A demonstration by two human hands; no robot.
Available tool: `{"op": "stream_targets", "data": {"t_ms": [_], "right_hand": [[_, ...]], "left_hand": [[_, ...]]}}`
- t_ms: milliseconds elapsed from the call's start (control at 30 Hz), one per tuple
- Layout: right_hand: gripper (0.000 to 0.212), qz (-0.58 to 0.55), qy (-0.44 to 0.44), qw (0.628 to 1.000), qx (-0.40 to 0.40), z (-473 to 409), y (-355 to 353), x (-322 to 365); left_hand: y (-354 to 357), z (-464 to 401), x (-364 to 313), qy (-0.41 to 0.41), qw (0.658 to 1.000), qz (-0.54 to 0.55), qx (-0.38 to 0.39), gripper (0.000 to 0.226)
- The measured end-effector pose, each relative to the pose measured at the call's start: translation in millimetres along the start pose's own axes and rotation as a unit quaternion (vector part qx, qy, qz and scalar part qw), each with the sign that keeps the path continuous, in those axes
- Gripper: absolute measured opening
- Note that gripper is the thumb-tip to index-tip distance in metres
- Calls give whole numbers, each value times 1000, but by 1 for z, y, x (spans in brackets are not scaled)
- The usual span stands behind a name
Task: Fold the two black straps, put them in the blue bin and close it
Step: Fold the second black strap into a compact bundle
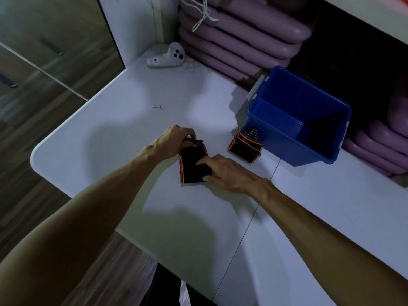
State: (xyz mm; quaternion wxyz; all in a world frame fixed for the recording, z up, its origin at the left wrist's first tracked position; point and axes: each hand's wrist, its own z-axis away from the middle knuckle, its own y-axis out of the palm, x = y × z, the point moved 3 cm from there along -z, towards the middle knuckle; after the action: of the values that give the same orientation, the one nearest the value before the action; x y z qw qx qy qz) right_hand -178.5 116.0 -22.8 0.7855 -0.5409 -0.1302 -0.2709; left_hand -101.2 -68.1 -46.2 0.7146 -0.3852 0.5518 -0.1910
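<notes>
Both forearms reach in from the near edge, and we follow them to the middle of the white table (99, 138), where the work is. Our left hand (176, 140) curls round the far end of the strap (193, 165), pinching its loose tail, seemingly to draw it over the bundle. Our right hand (223, 171) lies with fingers (204, 161) fairly straight across the near right side, pressing the black, orange-edged folds flat so they don't spring open. That is our reading of a fold nearly finished.

To the right, the second strap (246, 147) sits already folded, touching the near left foot of the bin (276, 138), handy for dropping in. We see the bin open, with nothing visible in its shadowed inside; its lid (257, 86) appears to stand behind its far left corner, so closing is not yet done.

Farther off, a white controller (170, 57) lies at the table's far edge, beside stacked purple pads (242, 34), and a small screw (157, 106) lies well apart from everything.
</notes>
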Motion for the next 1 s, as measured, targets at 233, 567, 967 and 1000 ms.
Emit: {"op": "stream_targets", "data": {"t_ms": [233,567,967,1000], "right_hand": [[42,-74,32,996,-44,-25,6,-9],[39,-235,131,945,-185,-33,1,-13],[42,-207,53,954,-211,-13,27,-3],[42,-218,48,952,-209,-11,26,-4]], "left_hand": [[-7,2,10,-106,986,126,11,32],[5,77,-13,-125,956,138,-228,24],[25,92,-10,-42,991,14,-125,54],[22,90,-9,-56,989,47,-130,47]]}}
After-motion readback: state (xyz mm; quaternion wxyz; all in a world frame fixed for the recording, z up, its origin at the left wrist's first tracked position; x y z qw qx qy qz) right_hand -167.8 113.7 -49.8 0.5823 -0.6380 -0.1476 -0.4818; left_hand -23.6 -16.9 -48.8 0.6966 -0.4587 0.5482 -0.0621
